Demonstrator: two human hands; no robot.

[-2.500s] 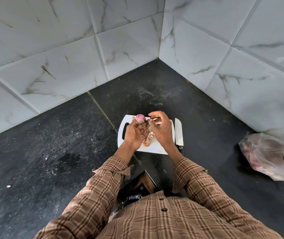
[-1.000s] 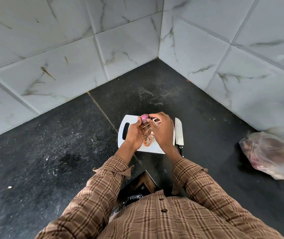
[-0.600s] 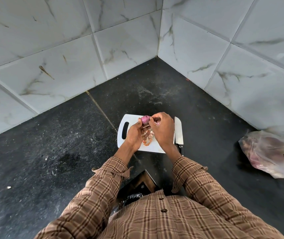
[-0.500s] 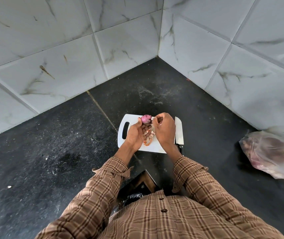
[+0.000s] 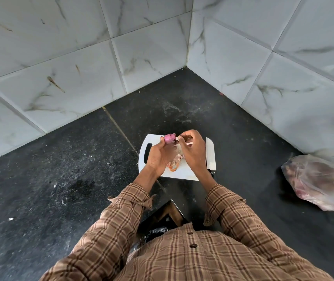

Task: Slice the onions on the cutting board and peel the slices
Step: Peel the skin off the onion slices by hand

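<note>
One onion piece, purple and already partly bare, is being held up above the far edge of the cutting board, so that any skin falling from it is being caught by the board and not by the table. It is being gripped at the fingertips of the left hand, whose palm is turned upward, probably so that the piece is being kept steady and its side is being offered to the other hand. The right hand is being kept just beside the piece, with thumb and finger curled and pinched together at its edge; a thin strip of skin seems to be pinched there, but it is too small to be told surely. Peeling is judged to be the step in hand. Some loose peels are lying on the board under the hands. The knife is being left flat along the right edge of the board, untouched, near enough for the next cut. A plastic bag is lying well apart on the right.
</note>
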